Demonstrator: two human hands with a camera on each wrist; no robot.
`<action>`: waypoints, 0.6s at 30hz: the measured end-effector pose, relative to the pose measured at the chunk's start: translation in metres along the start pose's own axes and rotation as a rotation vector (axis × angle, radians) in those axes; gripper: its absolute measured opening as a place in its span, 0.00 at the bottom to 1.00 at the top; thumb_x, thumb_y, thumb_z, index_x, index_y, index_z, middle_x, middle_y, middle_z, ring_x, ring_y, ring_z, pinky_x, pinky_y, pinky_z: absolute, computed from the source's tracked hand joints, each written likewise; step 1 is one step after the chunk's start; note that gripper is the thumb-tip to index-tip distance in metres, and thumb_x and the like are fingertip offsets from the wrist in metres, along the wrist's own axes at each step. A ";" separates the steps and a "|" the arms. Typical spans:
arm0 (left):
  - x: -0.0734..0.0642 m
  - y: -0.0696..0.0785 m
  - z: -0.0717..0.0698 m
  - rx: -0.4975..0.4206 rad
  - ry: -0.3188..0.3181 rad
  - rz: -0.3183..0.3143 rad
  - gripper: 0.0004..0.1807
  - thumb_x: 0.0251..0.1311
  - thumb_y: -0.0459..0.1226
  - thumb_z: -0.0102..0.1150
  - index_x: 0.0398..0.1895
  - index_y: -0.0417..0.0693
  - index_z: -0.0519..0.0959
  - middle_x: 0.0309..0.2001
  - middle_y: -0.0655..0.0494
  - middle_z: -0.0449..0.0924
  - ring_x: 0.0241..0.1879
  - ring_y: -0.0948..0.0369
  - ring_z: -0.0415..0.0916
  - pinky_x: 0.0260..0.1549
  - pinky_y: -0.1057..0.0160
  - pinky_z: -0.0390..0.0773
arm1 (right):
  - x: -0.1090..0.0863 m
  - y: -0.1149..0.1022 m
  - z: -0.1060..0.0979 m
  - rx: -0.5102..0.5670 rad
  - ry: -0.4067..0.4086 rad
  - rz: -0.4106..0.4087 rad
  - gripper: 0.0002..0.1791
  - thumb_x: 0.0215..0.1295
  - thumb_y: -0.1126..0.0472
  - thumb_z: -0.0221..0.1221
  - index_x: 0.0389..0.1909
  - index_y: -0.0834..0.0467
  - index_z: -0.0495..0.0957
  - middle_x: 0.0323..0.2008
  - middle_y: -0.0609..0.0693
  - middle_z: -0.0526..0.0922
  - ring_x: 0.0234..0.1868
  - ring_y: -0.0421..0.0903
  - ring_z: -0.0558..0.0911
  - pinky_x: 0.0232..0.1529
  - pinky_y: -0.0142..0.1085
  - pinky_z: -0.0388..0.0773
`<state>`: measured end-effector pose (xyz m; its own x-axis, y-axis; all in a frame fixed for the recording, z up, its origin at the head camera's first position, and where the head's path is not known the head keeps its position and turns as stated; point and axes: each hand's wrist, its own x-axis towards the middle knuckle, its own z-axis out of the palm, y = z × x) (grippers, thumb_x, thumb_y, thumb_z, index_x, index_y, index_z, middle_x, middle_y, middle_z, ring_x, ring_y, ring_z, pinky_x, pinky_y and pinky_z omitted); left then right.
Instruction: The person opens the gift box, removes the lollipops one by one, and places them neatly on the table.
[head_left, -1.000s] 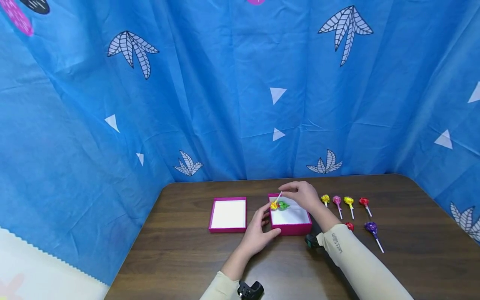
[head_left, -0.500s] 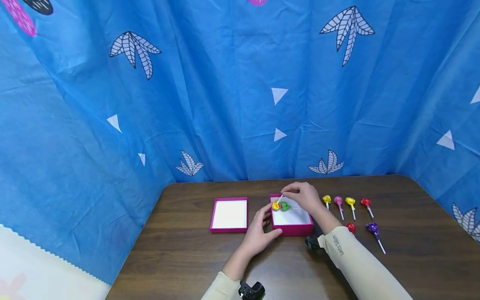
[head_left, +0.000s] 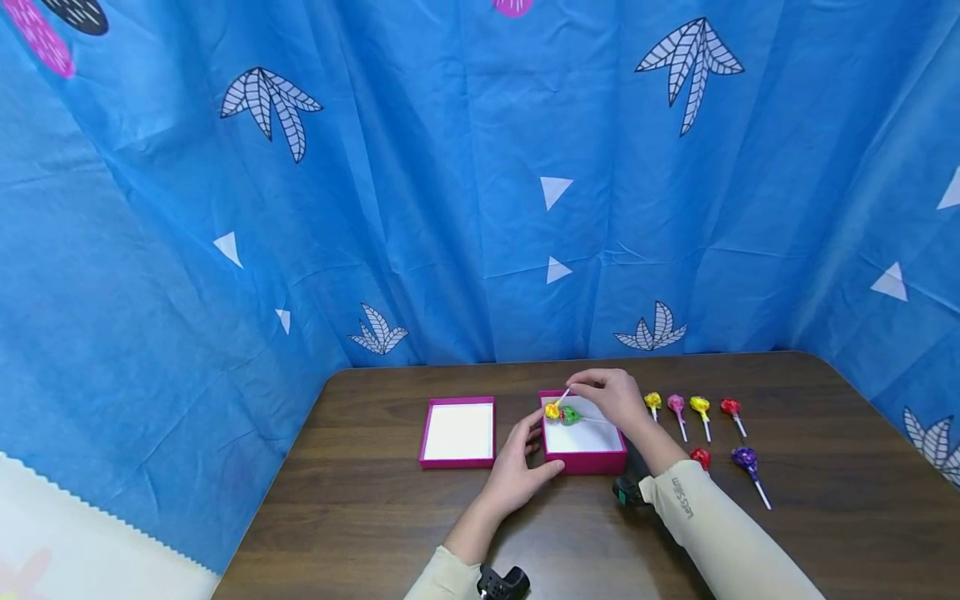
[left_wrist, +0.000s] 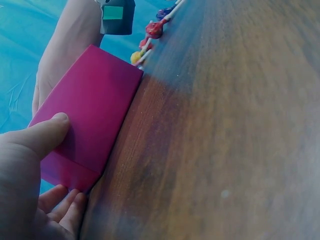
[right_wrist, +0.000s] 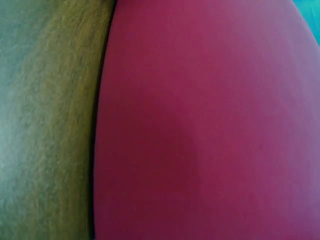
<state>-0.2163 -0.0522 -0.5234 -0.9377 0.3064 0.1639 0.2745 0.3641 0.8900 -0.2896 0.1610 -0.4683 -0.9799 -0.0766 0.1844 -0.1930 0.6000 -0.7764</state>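
An open magenta box [head_left: 596, 464] with a white inside stands on the table. My left hand [head_left: 513, 477] grips its near left corner; in the left wrist view the thumb [left_wrist: 47, 132] lies on the front wall and the other fingers [left_wrist: 65, 207] against the side. Over the box, my right hand [head_left: 611, 398] pinches the stick of a yellow lollipop [head_left: 552, 411], whose head sits low at the left wall with the stick tilted up to the right. Beside it lies a green lollipop [head_left: 571, 415]. Only the magenta wall [right_wrist: 200, 120] fills most of the right wrist view.
Left of the box lies its shallow, white-lined lid [head_left: 459, 430]. To the right are several lollipops, among them a pink one [head_left: 677, 404], a red one [head_left: 731, 407] and a purple one [head_left: 745, 459]. A blue curtain [head_left: 480, 208] hangs behind the table [head_left: 360, 500].
My right hand has shifted slightly to the right, and the yellow lollipop's stick leans a little lower. My left hand keeps its place on the box.
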 end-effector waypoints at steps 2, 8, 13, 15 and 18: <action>0.000 0.000 0.000 0.006 0.002 0.007 0.43 0.62 0.48 0.67 0.77 0.65 0.56 0.74 0.58 0.62 0.70 0.53 0.67 0.67 0.51 0.74 | -0.003 0.001 -0.002 0.027 0.004 0.006 0.12 0.67 0.52 0.64 0.47 0.50 0.87 0.50 0.53 0.88 0.53 0.54 0.82 0.52 0.46 0.83; 0.000 -0.001 0.001 0.015 0.005 0.002 0.43 0.61 0.47 0.67 0.77 0.65 0.55 0.74 0.58 0.62 0.70 0.54 0.67 0.67 0.51 0.74 | -0.011 0.000 -0.011 0.080 0.021 0.063 0.14 0.67 0.50 0.64 0.49 0.51 0.86 0.54 0.53 0.86 0.56 0.55 0.81 0.56 0.49 0.82; 0.001 -0.001 0.001 0.017 0.004 -0.008 0.44 0.61 0.47 0.68 0.77 0.65 0.55 0.74 0.58 0.62 0.70 0.54 0.67 0.67 0.51 0.74 | -0.019 0.002 -0.023 0.110 0.052 0.112 0.16 0.68 0.48 0.63 0.50 0.51 0.85 0.54 0.54 0.85 0.56 0.55 0.80 0.57 0.49 0.82; 0.001 0.000 0.001 0.017 0.004 -0.004 0.44 0.61 0.47 0.68 0.77 0.65 0.55 0.74 0.58 0.62 0.70 0.54 0.67 0.67 0.51 0.74 | -0.021 0.002 -0.028 0.128 0.070 0.128 0.17 0.68 0.47 0.63 0.50 0.52 0.85 0.55 0.55 0.85 0.56 0.54 0.80 0.57 0.47 0.82; 0.001 0.000 0.001 0.014 0.005 0.001 0.43 0.62 0.47 0.67 0.77 0.64 0.55 0.75 0.57 0.61 0.70 0.54 0.67 0.67 0.51 0.74 | -0.026 0.003 -0.036 0.148 0.089 0.149 0.20 0.67 0.44 0.63 0.52 0.51 0.84 0.55 0.54 0.85 0.56 0.53 0.79 0.56 0.44 0.81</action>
<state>-0.2168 -0.0511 -0.5234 -0.9385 0.3023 0.1665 0.2779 0.3758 0.8840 -0.2631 0.1935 -0.4538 -0.9910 0.0786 0.1082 -0.0581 0.4754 -0.8779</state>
